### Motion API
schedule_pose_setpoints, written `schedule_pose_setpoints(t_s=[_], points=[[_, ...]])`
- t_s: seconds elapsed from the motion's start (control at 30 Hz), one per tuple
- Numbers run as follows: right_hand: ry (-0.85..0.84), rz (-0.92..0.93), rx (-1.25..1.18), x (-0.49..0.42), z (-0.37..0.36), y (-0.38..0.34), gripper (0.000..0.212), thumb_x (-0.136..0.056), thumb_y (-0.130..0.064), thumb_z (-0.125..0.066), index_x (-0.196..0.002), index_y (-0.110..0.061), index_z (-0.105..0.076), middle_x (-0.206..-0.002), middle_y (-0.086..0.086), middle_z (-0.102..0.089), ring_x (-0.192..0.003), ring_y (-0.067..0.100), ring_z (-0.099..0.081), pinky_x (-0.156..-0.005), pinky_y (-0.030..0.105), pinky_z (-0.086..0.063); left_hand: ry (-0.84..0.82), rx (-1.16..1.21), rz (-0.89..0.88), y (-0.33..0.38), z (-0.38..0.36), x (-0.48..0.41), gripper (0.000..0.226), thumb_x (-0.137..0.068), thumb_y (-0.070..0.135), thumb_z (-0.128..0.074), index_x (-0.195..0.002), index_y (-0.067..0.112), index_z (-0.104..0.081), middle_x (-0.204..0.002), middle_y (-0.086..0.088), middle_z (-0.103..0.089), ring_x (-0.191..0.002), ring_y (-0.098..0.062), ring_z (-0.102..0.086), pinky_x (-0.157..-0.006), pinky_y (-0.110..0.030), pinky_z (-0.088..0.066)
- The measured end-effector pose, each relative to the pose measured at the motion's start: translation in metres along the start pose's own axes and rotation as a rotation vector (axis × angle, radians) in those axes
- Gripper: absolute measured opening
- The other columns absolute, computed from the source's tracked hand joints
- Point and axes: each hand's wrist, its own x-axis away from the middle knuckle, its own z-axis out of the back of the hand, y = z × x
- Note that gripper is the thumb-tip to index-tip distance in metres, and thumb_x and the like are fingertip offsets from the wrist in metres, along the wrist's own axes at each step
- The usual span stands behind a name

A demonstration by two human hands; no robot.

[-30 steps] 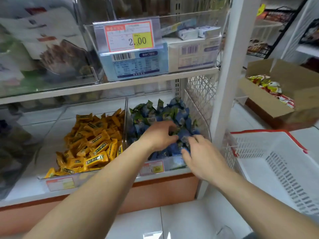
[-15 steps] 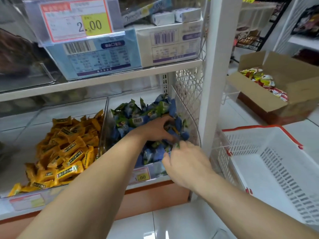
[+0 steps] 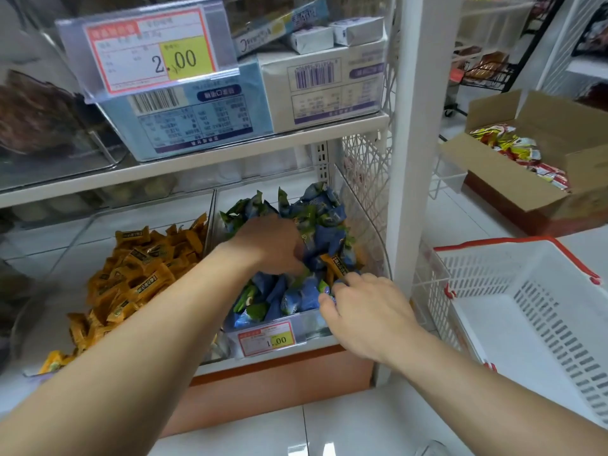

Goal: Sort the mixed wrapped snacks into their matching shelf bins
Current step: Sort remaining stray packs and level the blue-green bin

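A clear bin (image 3: 367,225) on the lower shelf is heaped with blue-and-green wrapped snacks (image 3: 324,222). One orange wrapped snack (image 3: 334,265) sticks up out of that heap. My right hand (image 3: 365,312) is at the bin's front right and pinches the lower end of the orange snack. Over the middle of the heap, my left hand (image 3: 268,245) has its fingers bent down among the blue packs, fingertips hidden. The neighbouring bin on the left holds a pile of orange wrapped snacks (image 3: 141,268).
A white shelf post (image 3: 408,126) stands just right of the blue bin. Past it sit a white plastic basket (image 3: 526,307) with red handles and an open cardboard box (image 3: 506,189) of snack bags. Boxes (image 3: 197,116) fill the upper shelf close overhead.
An orange snack has come into sight in the blue heap, at my right fingertips. My left hand stayed on the heap. The view has moved closer to the bins.
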Motion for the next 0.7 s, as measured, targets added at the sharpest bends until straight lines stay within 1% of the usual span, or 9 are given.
schedule_pose_setpoints(t_s=[0.03,0.1,0.2,0.37,0.47,0.57,0.6,0.63,0.7], points=[[-0.022,-0.019,-0.033,-0.001,0.0,0.001,0.043,-0.101,-0.039,-0.031,-0.1,-0.017,-0.067,-0.098,0.007,-0.064,-0.091,0.031,-0.058,-0.078,0.04,-0.044,0.109,0.069,-0.017,0.007,-0.001,-0.003,0.026,-0.076,0.047,-0.061,-0.085,0.027,-0.075,-0.087,0.004,-0.069,-0.085,-0.017,-0.062,-0.076,-0.038,-0.055],[-0.016,-0.05,-0.074,-0.001,-0.001,0.0,0.051,-0.102,-0.044,-0.023,-0.104,-0.018,-0.066,-0.104,0.006,-0.064,-0.096,0.029,-0.057,-0.082,0.038,-0.041,0.188,0.28,-0.013,0.019,-0.008,-0.012,0.022,-0.085,0.038,-0.066,-0.098,0.024,-0.076,-0.099,0.004,-0.071,-0.093,-0.015,-0.062,-0.083,-0.035,-0.053],[-0.01,-0.079,-0.109,0.001,-0.003,0.0,0.052,-0.101,-0.047,-0.024,-0.106,-0.02,-0.068,-0.105,0.003,-0.065,-0.099,0.026,-0.058,-0.086,0.037,-0.041,0.044,0.529,-0.02,0.03,-0.024,-0.023,0.032,-0.089,0.033,-0.071,-0.118,0.018,-0.069,-0.116,0.002,-0.068,-0.105,-0.013,-0.062,-0.092,-0.031,-0.05],[-0.026,-0.069,-0.195,0.002,-0.003,0.004,0.055,-0.1,-0.05,-0.024,-0.108,-0.021,-0.07,-0.107,0.0,-0.066,-0.101,0.022,-0.057,-0.089,0.037,-0.043,-0.095,0.426,0.0,0.039,-0.045,-0.033,0.049,-0.085,0.06,-0.063,-0.124,0.031,-0.057,-0.119,0.006,-0.064,-0.102,-0.014,-0.057,-0.09,-0.035,-0.048],[-0.022,-0.064,-0.206,0.004,-0.002,0.005,0.055,-0.101,-0.051,-0.025,-0.107,-0.021,-0.071,-0.106,0.0,-0.067,-0.1,0.021,-0.057,-0.088,0.036,-0.043,-0.119,0.45,0.041,0.045,-0.046,-0.035,0.047,-0.073,0.064,-0.062,-0.107,0.031,-0.062,-0.105,0.008,-0.067,-0.096,-0.016,-0.06,-0.083,-0.035,-0.05],[-0.018,-0.059,-0.21,0.004,0.0,0.006,0.054,-0.1,-0.051,-0.026,-0.104,-0.02,-0.071,-0.103,0.0,-0.067,-0.098,0.022,-0.057,-0.085,0.036,-0.043,-0.2,0.488,0.022,0.047,-0.04,-0.038,0.027,-0.075,0.053,-0.065,-0.074,0.027,-0.059,-0.078,0.009,-0.063,-0.079,-0.015,-0.059,-0.062,-0.03,-0.042],[-0.018,-0.058,-0.211,0.005,0.0,0.006,0.053,-0.1,-0.051,-0.027,-0.102,-0.02,-0.071,-0.102,0.0,-0.067,-0.097,0.022,-0.056,-0.084,0.036,-0.043,-0.226,0.498,0.018,0.046,-0.038,-0.039,0.024,-0.078,0.049,-0.068,-0.076,0.027,-0.06,-0.077,0.009,-0.061,-0.079,-0.015,-0.057,-0.061,-0.03,-0.04],[-0.017,-0.058,-0.212,0.005,0.0,0.006,0.053,-0.1,-0.051,-0.028,-0.101,-0.02,-0.071,-0.1,0.0,-0.067,-0.096,0.022,-0.056,-0.084,0.036,-0.044,-0.254,0.501,0.015,0.045,-0.036,-0.039,0.024,-0.081,0.045,-0.07,-0.087,0.023,-0.064,-0.084,0.009,-0.06,-0.084,-0.016,-0.056,-0.065,-0.03,-0.041],[-0.008,-0.054,-0.216,0.005,0.0,0.006,0.052,-0.099,-0.051,-0.03,-0.098,-0.02,-0.072,-0.097,0.0,-0.066,-0.094,0.021,-0.056,-0.082,0.035,-0.044,-0.296,0.483,0.018,0.042,-0.032,-0.037,0.045,-0.083,0.041,-0.071,-0.117,0.013,-0.063,-0.104,0.002,-0.061,-0.092,-0.017,-0.056,-0.081,-0.036,-0.046]])
